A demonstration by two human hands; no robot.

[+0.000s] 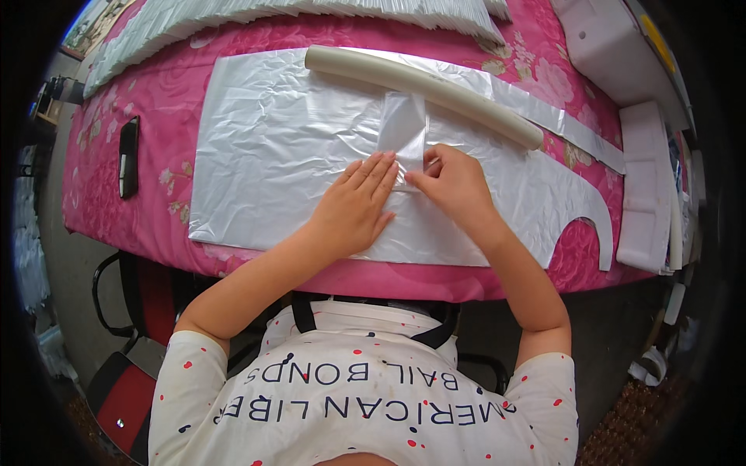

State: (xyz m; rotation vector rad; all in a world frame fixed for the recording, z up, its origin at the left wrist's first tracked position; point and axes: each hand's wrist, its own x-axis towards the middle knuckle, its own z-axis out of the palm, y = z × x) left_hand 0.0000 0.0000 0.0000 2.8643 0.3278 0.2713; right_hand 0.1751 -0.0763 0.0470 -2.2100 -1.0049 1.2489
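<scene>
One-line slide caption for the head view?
Left hand flat, right hand curled, both at a silvery strip on a wide sheet near a pale tube.

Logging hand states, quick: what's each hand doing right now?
Left hand: open, palm down on the silvery sheet.
Right hand: curled at the silvery strip; grip unclear.

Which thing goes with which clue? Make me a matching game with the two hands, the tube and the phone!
Things:
1. tube
2. right hand
3. phone
4. left hand

Clues:
A. flat, with fingers stretched out
B. on the pink cloth, left of the big silver sheet
C. curled, by the small silver piece
D. beige, lying across the sheet's upper part

Right pairs: 1-D, 2-C, 3-B, 4-A
</scene>
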